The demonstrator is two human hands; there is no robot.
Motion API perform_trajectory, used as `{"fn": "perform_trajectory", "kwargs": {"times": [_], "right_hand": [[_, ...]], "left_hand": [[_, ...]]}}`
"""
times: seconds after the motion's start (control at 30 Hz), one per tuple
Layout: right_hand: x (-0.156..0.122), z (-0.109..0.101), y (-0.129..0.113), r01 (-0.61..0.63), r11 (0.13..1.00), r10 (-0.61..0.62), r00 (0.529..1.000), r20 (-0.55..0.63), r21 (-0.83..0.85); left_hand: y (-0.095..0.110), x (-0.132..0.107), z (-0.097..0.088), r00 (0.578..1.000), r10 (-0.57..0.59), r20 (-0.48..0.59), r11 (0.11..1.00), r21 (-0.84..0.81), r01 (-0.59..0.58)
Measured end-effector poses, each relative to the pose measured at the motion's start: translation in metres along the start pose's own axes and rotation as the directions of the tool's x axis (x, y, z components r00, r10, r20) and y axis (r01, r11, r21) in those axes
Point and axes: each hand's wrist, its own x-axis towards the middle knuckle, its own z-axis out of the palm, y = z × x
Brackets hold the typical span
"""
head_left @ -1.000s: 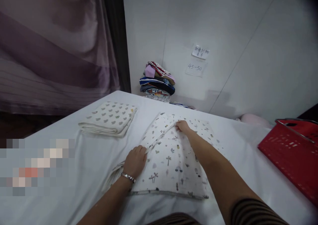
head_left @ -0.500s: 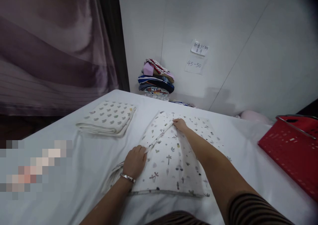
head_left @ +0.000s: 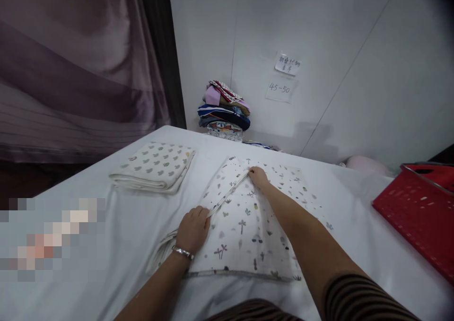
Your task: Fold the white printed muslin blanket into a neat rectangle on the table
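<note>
Your hands apart, both on the palm-print cloth (head_left: 237,238), lying before you on the white sheet (head_left: 129,236). Your right hand (head_left: 260,177) pinches its diagonal edge; your left hand (head_left: 193,231) covers the nearer end, grip hidden.

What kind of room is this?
Perhaps a room where cloth is handled: a printed cloth and a folded cloth lie on a white-covered surface, with a pile of colourful fabrics beyond it.
</note>
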Motion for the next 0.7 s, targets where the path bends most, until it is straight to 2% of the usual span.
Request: {"fn": "perform_trajectory", "kwargs": {"times": [0.7], "right_hand": [[-0.0066, -0.0023, 0.0071, 0.091, 0.989, -0.085, 0.995, 0.059, -0.114]], "left_hand": [[0.0016, 0.0005, -0.0022, 1.0, -0.012, 0.005, 1.0, 0.005, 0.012]]}}
